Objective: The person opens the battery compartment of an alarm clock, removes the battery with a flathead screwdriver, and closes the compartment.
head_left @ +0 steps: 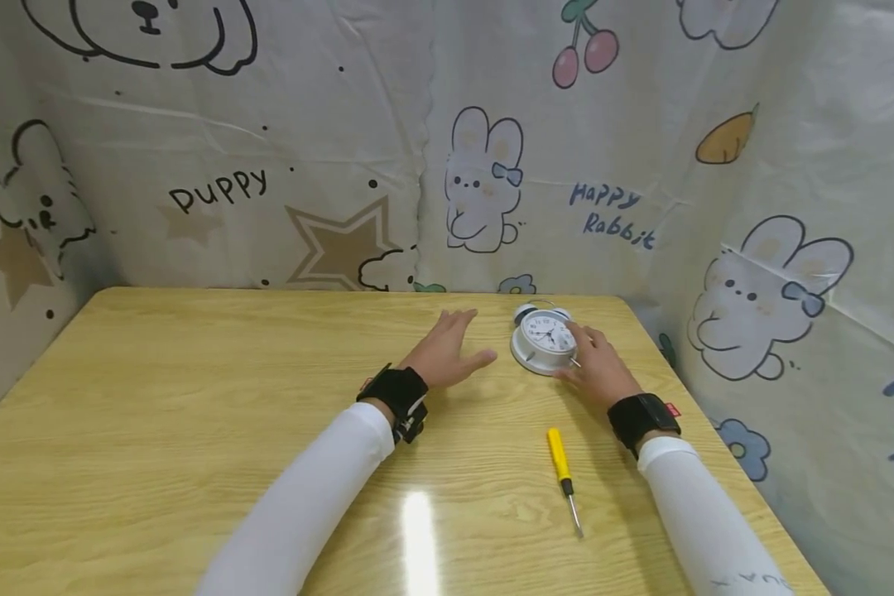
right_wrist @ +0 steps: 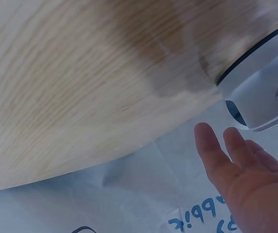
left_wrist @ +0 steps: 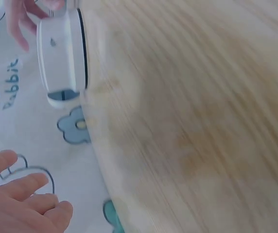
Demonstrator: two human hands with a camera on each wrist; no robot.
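Observation:
A white twin-bell alarm clock point(head_left: 547, 335) lies face up near the table's back right; its side shows in the left wrist view point(left_wrist: 63, 48) and the right wrist view point(right_wrist: 270, 82). At its right edge is my right hand point(head_left: 602, 368), fingers lightly bent; whether they touch the clock is unclear. My left hand point(head_left: 444, 354) is held left of the clock, apart from it, with fingers extended and thumb spread, holding nothing. A screwdriver point(head_left: 559, 455) with a yellow handle lies in front of the clock, its metal tip toward the front edge.
The wooden table point(head_left: 194, 397) reaches back to a printed cloth point(head_left: 328, 165) with rabbits, stars and lettering. That cloth also runs along the left and right sides. A bright light reflection shows on the tabletop near the front.

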